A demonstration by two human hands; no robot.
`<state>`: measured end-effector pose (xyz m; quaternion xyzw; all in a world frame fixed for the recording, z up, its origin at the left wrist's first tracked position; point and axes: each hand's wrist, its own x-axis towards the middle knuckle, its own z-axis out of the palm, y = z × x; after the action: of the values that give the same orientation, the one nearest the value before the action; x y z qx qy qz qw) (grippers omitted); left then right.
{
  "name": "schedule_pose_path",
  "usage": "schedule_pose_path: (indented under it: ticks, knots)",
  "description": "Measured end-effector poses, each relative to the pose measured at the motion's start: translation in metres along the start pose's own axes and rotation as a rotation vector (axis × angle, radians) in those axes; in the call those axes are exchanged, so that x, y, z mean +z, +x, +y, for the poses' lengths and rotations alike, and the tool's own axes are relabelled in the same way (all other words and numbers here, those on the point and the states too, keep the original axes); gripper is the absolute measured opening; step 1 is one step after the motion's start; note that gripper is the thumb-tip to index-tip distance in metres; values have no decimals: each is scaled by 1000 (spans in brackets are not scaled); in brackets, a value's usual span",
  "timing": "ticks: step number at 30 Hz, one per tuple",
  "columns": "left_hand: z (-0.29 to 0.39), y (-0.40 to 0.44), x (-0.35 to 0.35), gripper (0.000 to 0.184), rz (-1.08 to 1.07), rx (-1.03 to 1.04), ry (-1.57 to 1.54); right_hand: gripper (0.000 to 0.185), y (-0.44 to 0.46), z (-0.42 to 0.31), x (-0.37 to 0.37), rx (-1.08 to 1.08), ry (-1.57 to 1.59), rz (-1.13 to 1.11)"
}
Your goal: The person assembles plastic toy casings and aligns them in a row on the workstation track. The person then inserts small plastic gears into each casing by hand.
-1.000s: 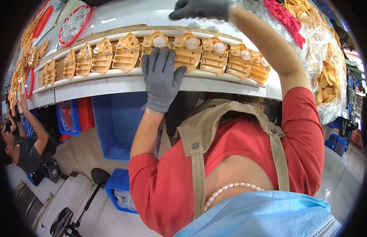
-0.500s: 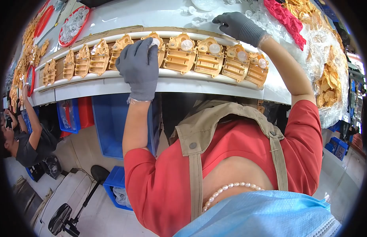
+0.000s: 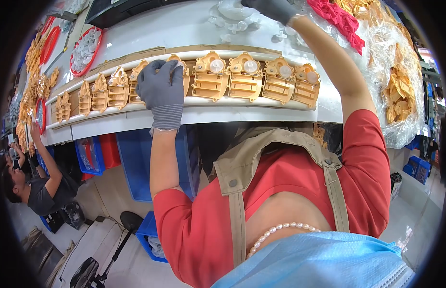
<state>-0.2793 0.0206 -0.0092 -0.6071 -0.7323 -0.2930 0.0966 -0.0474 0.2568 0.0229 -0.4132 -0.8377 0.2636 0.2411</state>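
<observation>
Yellow plastic housings (image 3: 210,84) lie in a long row on a white-edged rail (image 3: 237,102). Several at the right end carry a round translucent disc (image 3: 251,66). My left hand (image 3: 161,91), in a grey glove, is over the middle of this row with its fingers curled down and pressed together. Whatever it holds, if anything, is hidden. My right hand (image 3: 273,8), also gloved in grey, reaches past the rail to the far side of the table, near loose clear plastic parts (image 3: 235,26). The top edge of the view cuts off part of it, and its fingertips are unclear.
A red-rimmed basket (image 3: 87,50) of clear parts stands at the back left. Bagged yellow parts (image 3: 400,91) and pink cloth (image 3: 335,21) lie on the right. Below the table is a blue bin (image 3: 136,168). Another person (image 3: 45,192) works at far left.
My right hand has moved farther away, toward the top edge of the view. My left hand has shifted slightly left along the row, its fingers now curled lower. The whole view has tilted a little.
</observation>
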Motion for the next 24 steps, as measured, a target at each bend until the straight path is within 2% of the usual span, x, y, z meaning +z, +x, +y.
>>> schedule_pose_path:
  ticks: [1,4,9,12,15,16,18,19,22,24]
  knots:
    - [0,0,1,20,-8,-3,-17,14,5,-2,2,11,-30,-1]
    - [0,-1,3,22,-4,12,-14,14,20,5,16,-223,-367,72]
    - [4,-7,0,23,106,24,-62,12,20,-5,26,-183,-452,47]
    - [3,-14,-6,25,172,45,-102,10,27,26,39,-3,219,62]
    - [1,-22,-10,28,212,60,-123,13,31,58,32,275,1161,-198]
    - [1,-25,-11,29,223,66,-130,20,40,84,30,153,1531,-584]
    - [-2,-32,-9,27,227,34,-154,19,19,53,20,317,1632,-316]
    - [-4,-34,-9,27,224,19,-159,15,14,44,16,421,1801,-236]
    - [-9,-40,-10,28,220,-8,-126,15,18,59,25,277,2056,-455]
    - [-16,-45,-8,30,255,-15,-99,16,15,47,28,208,2048,-512]
